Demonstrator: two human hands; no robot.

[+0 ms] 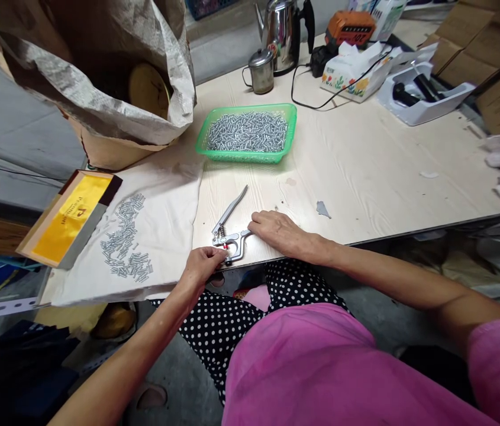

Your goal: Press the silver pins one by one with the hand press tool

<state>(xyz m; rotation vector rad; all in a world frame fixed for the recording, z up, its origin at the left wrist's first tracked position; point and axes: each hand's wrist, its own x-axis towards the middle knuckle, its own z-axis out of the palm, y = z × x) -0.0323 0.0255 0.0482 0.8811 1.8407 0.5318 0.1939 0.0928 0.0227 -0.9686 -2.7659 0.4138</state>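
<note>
Metal pliers (pixel 228 223) lie at the front edge of the pale wooden table (pixel 365 171), one long handle pointing up and away. My right hand (pixel 276 231) rests over the lower handle, fingers curled on it. My left hand (pixel 203 264) is pinched at the pliers' jaws, its fingertips closed on something too small to make out. To the left, a white cloth (pixel 165 195) carries a heap of several small metal pieces (pixel 125 242). A green basket (pixel 248 155) full of the same metal pieces stands farther back.
A large paper sack (pixel 99 89) stands at the back left. A yellow-and-brown box (pixel 70 216) lies on the cloth's left edge. Behind are a steel kettle (pixel 281 32), a small metal mug (pixel 262 71), a tissue box (pixel 356 71), a white tray (pixel 427 94) and cardboard boxes (pixel 484 53).
</note>
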